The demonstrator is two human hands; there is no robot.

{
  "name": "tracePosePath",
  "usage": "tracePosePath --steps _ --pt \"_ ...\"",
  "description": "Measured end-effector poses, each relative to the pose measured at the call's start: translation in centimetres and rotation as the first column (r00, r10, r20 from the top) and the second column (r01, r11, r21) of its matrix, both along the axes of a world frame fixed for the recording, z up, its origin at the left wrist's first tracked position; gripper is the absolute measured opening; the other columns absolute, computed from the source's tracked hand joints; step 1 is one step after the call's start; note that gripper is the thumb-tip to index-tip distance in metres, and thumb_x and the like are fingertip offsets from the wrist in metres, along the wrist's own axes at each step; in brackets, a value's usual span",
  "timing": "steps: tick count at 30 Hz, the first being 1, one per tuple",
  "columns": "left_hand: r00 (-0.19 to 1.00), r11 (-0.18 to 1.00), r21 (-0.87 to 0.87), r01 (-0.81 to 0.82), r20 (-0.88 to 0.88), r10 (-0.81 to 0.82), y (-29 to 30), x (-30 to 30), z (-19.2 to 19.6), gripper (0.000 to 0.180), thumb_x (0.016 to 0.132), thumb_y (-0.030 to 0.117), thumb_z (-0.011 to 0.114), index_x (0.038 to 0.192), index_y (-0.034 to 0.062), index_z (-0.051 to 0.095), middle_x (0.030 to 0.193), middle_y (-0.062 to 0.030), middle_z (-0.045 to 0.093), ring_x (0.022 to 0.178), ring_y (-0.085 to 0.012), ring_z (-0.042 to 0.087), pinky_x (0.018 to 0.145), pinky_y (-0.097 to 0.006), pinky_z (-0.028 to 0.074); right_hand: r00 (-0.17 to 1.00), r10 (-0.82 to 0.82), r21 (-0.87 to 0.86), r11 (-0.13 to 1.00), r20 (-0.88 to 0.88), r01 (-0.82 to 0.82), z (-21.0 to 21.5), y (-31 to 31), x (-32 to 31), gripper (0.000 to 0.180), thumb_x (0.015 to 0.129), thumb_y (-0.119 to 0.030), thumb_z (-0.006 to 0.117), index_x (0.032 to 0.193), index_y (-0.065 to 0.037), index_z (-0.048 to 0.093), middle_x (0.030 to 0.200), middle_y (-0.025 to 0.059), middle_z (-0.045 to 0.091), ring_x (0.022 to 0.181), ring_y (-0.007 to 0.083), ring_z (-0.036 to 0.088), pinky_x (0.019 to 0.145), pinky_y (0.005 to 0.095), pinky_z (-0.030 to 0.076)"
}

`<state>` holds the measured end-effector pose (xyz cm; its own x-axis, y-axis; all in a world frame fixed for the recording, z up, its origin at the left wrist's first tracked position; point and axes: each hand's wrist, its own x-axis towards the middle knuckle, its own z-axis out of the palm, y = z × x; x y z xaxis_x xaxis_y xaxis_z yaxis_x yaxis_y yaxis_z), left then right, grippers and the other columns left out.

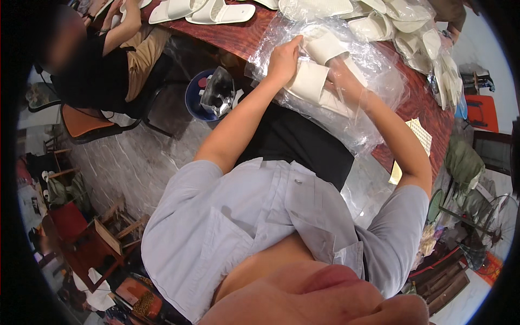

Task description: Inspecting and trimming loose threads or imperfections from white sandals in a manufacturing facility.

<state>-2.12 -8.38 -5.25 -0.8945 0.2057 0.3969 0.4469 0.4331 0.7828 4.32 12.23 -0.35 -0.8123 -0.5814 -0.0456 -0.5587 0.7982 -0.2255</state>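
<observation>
Left hand: is pinching the film of a clear bag, its forearm slanting up from below.
Right hand: is reaching in among the slippers, fingers partly hidden, so I cannot tell whether they are gripping.
White slippers: are lying side by side with the bag's film around them, between the two hands.
Near edge: the tabletop is ending just below the slippers, and the bag is spilling over it.
Open room: bare red-brown wood is showing left of the bag, with less to its right.
Crowding: wrapped slippers are heaping up at far right and drooping over the edge; loose slippers are lying at far left.
Beyond: a blue bin is standing near the left forearm, and a seated person is working farther left.
</observation>
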Motion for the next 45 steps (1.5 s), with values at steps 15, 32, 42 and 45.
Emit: tracePosePath --steps 15,32,42,45 --pt "0.993 0.997 -0.056 0.060 -0.099 -0.066 -0.6 0.0 0.4 0.041 0.083 -0.007 0.057 0.121 0.0052 0.067 0.084 -0.0231 0.066 0.077 -0.0397 0.064 0.071 -0.045 0.050 0.770 -0.636 -0.231 0.743 0.048 0.628 -2.0 8.7 10.0 0.036 0.088 0.000 0.056 0.124 0.001 0.060 0.119 0.0233 0.064 0.109 0.0394 0.063 0.092 0.0409 0.050" --pt "0.800 0.683 -0.686 0.253 -0.249 -0.547 9.6 11.8 6.7 0.068 0.085 0.058 0.063 0.146 0.0361 0.043 0.136 -0.0257 0.046 0.131 -0.0486 0.038 0.099 -0.066 0.035 0.757 -0.650 -0.436 0.701 -0.066 0.564 -4.3 10.7 13.3 0.030 0.077 0.002 0.056 0.103 0.003 0.071 0.112 0.0244 0.065 0.109 0.0414 0.059 0.093 0.0448 0.049" --pt "0.838 0.704 -0.643 0.301 -0.173 -0.517 8.4 10.4 -0.4 0.073 0.087 0.066 0.055 0.150 0.0350 0.038 0.145 -0.0278 0.039 0.139 -0.0501 0.025 0.107 -0.069 0.019 0.773 -0.586 -0.130 0.809 -0.243 0.573 2.1 11.7 16.6 0.034 0.081 0.001 0.058 0.114 0.001 0.068 0.129 0.0205 0.060 0.125 0.0391 0.052 0.104 0.0421 0.042" --pt "0.838 0.700 -0.646 0.305 -0.167 -0.519 8.4 10.5 -0.4 0.071 0.087 0.066 0.055 0.149 0.0351 0.041 0.146 -0.0264 0.039 0.140 -0.0494 0.024 0.107 -0.069 0.019 0.676 -0.694 -0.132 0.716 -0.250 0.686 3.7 13.6 19.2 0.026 0.080 -0.002 0.059 0.103 0.002 0.070 0.118 0.0196 0.064 0.115 0.0398 0.056 0.098 0.0451 0.045"
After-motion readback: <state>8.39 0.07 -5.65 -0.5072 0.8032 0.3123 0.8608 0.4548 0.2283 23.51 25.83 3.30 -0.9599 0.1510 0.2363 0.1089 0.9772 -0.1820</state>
